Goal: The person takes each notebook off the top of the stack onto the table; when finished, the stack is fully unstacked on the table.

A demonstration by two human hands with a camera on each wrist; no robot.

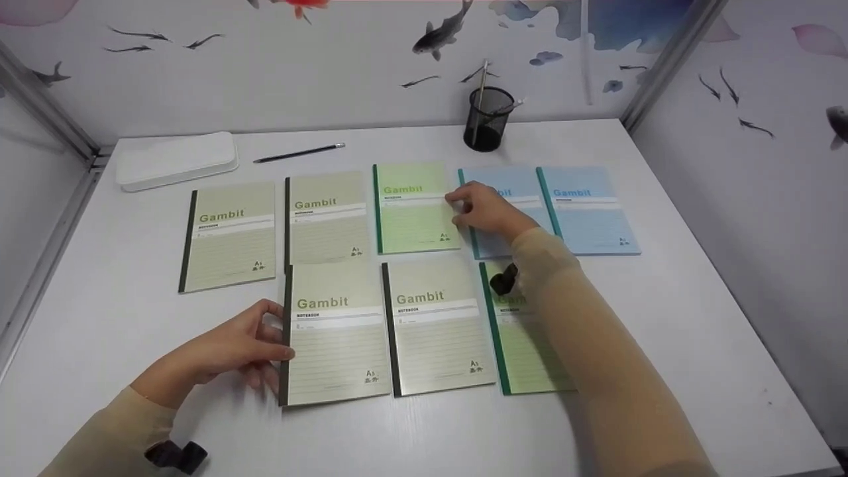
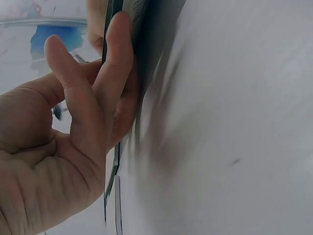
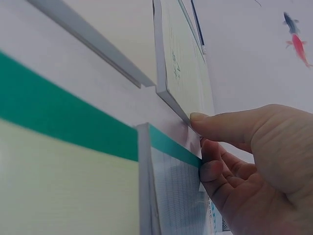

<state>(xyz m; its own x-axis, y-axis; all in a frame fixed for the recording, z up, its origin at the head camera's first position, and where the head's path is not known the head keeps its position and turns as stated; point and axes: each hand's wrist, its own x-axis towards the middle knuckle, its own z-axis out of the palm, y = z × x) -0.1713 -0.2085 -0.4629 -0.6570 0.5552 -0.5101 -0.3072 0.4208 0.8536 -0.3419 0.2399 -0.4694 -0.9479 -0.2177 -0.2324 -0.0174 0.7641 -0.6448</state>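
My left hand (image 1: 228,348) grips the spine edge of an olive notebook (image 1: 341,358) at the front left, thumb on its cover. In the left wrist view, other fingers (image 2: 122,44) lie at the edge, partly beneath it. At the back middle, my right hand (image 1: 490,209) pinches the right edge of a light green notebook (image 1: 417,225). The right wrist view shows the thumb (image 3: 205,125) at that edge and curled fingertips (image 3: 211,171) beside the teal spine of a blue notebook (image 3: 178,196). The right arm partly hides another green notebook (image 1: 530,358).
Two olive notebooks, one at far left (image 1: 232,248) and one next to it (image 1: 324,232), lie in the back row, with a blue notebook (image 1: 589,228) at right. Another olive notebook (image 1: 444,351) lies in front. Behind are a white case (image 1: 175,162), a pencil (image 1: 298,153) and a mesh pen cup (image 1: 487,122).
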